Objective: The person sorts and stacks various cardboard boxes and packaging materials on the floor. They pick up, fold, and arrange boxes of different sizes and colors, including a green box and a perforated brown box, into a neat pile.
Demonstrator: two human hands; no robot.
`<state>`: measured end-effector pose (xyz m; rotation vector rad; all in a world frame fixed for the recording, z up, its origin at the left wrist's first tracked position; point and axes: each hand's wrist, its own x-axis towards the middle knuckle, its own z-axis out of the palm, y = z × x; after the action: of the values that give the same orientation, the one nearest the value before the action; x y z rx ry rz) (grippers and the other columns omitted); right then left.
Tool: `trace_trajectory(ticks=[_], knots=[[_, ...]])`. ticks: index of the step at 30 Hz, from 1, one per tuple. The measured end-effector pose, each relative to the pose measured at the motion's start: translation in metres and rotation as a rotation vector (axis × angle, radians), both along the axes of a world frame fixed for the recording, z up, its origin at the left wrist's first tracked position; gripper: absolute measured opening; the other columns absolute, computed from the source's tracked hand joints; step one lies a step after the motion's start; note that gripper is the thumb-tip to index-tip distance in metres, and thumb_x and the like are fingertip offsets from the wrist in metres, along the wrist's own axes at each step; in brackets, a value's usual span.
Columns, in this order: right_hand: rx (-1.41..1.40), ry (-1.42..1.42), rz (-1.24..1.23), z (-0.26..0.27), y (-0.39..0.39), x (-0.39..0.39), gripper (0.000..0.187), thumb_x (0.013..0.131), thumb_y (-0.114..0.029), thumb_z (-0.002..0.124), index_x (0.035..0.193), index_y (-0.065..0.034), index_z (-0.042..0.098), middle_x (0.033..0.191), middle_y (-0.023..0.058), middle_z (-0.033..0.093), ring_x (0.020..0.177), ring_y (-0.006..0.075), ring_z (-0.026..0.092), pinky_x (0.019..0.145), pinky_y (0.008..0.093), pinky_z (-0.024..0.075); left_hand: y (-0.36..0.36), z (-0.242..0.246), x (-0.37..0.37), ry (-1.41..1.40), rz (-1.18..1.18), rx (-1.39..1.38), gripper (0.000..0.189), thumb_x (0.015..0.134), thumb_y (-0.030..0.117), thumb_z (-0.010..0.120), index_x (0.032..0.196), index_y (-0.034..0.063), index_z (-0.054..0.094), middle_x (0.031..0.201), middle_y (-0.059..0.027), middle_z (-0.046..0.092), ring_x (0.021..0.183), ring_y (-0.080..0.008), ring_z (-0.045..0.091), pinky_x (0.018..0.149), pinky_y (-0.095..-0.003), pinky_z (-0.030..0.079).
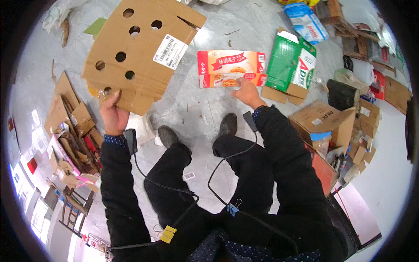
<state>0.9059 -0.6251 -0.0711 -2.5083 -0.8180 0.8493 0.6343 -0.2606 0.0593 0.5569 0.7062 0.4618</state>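
My left hand [114, 115] grips the lower edge of a large brown cardboard sheet [144, 52], thumb on its near face. Several round holes and a white printed label mark the sheet. At centre, my right hand [248, 93] has its fingertips at the lower edge of a flattened red and orange food carton [229, 69]; whether they pinch it is hard to tell. Just right of that carton lies a flattened green and white carton [289, 64] with brown cardboard flaps under it.
Flattened cardboard [77, 131] is piled at the left, above a wooden chair [74, 209]. At the right stand an open cardboard box [322, 119], a black container [342, 95] and more boxes. A blue and white bag [306, 23] lies at the upper right. Cables run along both sleeves.
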Motion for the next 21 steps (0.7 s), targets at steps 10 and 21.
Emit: trace_trajectory(ticks=[10, 21], knots=[[-0.215, 0.021, 0.611, -0.103, 0.039, 0.04, 0.039, 0.07, -0.028, 0.077, 0.103, -0.0091, 0.066, 0.093, 0.0155, 0.071, 0.09, 0.0344, 0.069, 0.078, 0.0439, 0.0543, 0.061, -0.194, -0.008, 0.264, -0.209, 0.067, 0.047, 0.092, 0.005, 0.057, 0.138, 0.0021, 0.046, 0.136, -0.0104, 0.056, 0.124, -0.0261, 0.056, 0.108, -0.0422, 0.045], [0.072, -0.374, 1.035, -0.043, 0.088, 0.014, 0.018, 0.072, -0.01, 0.065, 0.089, -0.0136, 0.067, 0.082, 0.0031, 0.066, 0.085, 0.0261, 0.06, 0.074, 0.0399, 0.051, 0.076, -0.215, -0.051, 0.187, 0.034, 0.181, 0.045, 0.094, 0.004, 0.058, 0.137, 0.0044, 0.047, 0.134, -0.0082, 0.058, 0.121, -0.0249, 0.058, 0.105, -0.0413, 0.047]])
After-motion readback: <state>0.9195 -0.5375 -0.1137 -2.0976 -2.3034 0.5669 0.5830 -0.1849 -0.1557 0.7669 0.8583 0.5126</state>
